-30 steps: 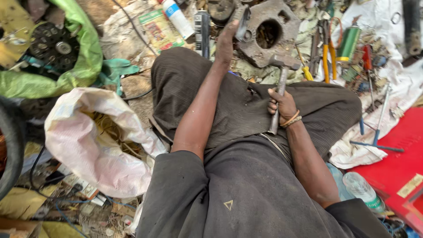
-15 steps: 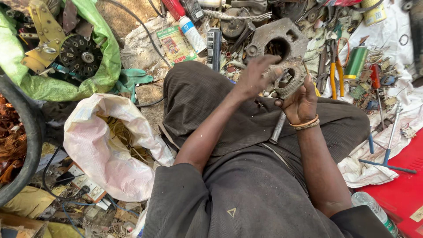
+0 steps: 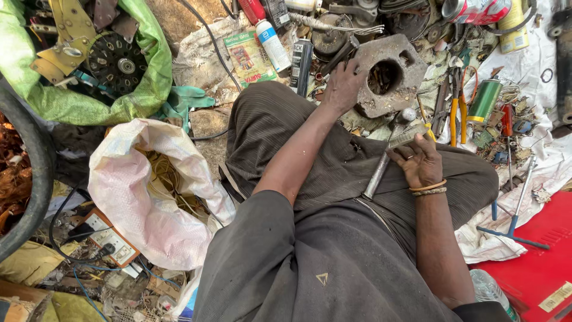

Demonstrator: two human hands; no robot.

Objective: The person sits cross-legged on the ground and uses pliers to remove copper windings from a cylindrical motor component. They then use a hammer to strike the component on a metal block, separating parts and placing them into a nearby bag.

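I sit with my legs crossed in dark trousers. My left hand (image 3: 342, 86) reaches forward and grips the near edge of a heavy grey square metal plate (image 3: 411, 65) with a round hole, lying on the ground among scrap. My right hand (image 3: 422, 164) rests over my right thigh with its fingers curled on a small flat grey metal piece (image 3: 408, 136). A hammer (image 3: 381, 170) lies across my lap beside that hand, its head toward the plate.
A green bag (image 3: 149, 89) of gears and brackets sits far left, beside a black tyre (image 3: 33, 173). A white sack (image 3: 137, 197) of wire lies near left. Orange-handled pliers (image 3: 459, 113), a green cylinder (image 3: 484, 100), spray cans (image 3: 274, 45) and a red surface (image 3: 536, 262) fill the right.
Both hands held a round metal part up in front of me half a second ago. My left hand has since gone forward to the square plate, and my right hand has dropped to my lap.
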